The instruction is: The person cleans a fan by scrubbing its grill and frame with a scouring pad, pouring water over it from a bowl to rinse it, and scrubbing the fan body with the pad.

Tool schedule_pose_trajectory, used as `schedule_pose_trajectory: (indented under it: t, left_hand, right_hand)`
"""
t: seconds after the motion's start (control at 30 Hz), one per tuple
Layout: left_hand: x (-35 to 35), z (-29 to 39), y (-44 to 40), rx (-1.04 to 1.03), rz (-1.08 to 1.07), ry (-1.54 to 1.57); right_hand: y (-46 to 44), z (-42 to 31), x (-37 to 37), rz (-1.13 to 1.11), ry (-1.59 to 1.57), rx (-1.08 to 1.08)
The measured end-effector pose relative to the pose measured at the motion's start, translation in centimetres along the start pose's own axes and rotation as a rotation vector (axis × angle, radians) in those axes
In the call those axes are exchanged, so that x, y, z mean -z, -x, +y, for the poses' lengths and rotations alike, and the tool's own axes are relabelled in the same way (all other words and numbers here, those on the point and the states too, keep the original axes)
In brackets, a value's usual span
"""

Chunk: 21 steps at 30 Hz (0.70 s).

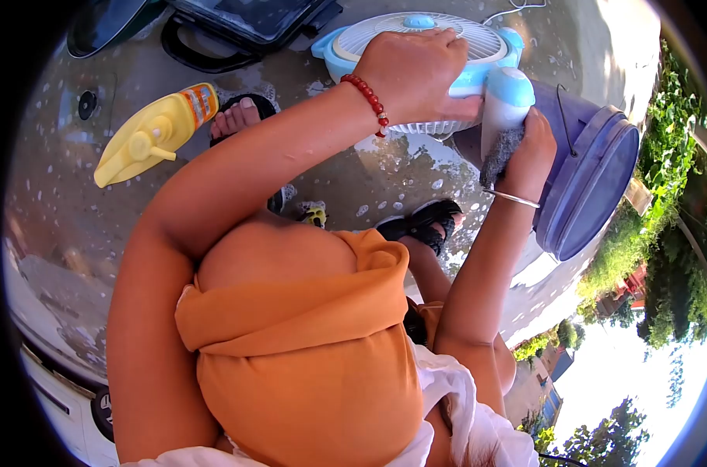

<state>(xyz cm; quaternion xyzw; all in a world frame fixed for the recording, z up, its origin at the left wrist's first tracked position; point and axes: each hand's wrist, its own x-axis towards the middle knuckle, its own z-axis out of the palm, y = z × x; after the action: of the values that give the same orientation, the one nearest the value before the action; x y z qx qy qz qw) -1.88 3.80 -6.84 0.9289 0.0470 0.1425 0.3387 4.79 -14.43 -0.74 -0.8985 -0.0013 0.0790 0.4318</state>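
A light-blue and white fan (pixel 478 75) with a round wire grille is held up off the wet ground at the top. My left hand (pixel 415 66), with a red bead bracelet at its wrist, grips the fan's rim and grille. On the other side, my right hand (pixel 528 152), with a silver bangle at its wrist, presses a grey scouring pad (pixel 501 156) against the fan's white neck (pixel 503 113). The fingers of my right hand are partly hidden behind the neck.
A purple bucket (pixel 591 183) with a wire handle stands at the right. A yellow bottle (pixel 147 140) lies at the left near a sandalled foot. A black case (pixel 244 27) and a dark tray are at the top left. Soapy water wets the ground.
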Motion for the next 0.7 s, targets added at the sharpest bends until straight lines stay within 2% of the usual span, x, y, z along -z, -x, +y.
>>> schedule_pose_trajectory:
  t: [0.07, 0.1, 0.17, 0.23, 0.3, 0.33, 0.43, 0.53, 0.57, 0.63, 0.7]
  left_hand:
    - [-0.3, -0.2, 0.1, -0.049, 0.115, -0.023]
    - [0.0, -0.2, -0.1, -0.049, 0.112, -0.024]
    - [0.9, 0.3, -0.4, 0.037, -0.067, 0.015]
    - [0.3, -0.1, 0.4, -0.012, 0.015, 0.025]
    - [0.1, -0.6, 1.7, -0.052, 0.074, 0.034]
    - [0.1, -1.0, 2.1, -0.091, 0.109, 0.059]
    - [0.5, -2.1, 2.5, -0.202, 0.174, 0.126]
    - [1.0, -3.1, 1.7, -0.299, 0.215, 0.229]
    - [1.2, -3.3, 1.4, -0.322, 0.217, 0.287]
    - [2.1, -3.4, 1.1, -0.303, 0.232, 0.296]
    - [3.6, -2.7, 1.1, -0.286, 0.238, 0.302]
  right_hand:
    - [-0.5, -2.6, -0.7, -0.036, 0.157, 0.158]
    - [-0.9, -1.7, -0.6, -0.036, 0.155, 0.155]
    - [-1.5, 1.5, 0.4, -0.072, 0.111, 0.403]
    - [0.1, 3.0, 1.0, -0.104, -0.207, -0.018]
    - [1.6, 2.5, 2.4, -0.522, -0.755, -0.667]
    - [2.2, 2.1, 2.1, -0.525, -0.760, -0.672]
    - [4.1, 1.4, 0.4, -0.465, -0.720, -0.574]
    - [5.4, -1.2, -1.5, -0.071, -0.530, -0.361]
    - [5.7, -1.9, -1.8, -0.067, -0.536, -0.359]
    - [6.1, -2.8, -2.5, -0.055, -0.414, -0.127]
    - [6.8, -4.3, -3.0, -0.095, -0.427, -0.050]
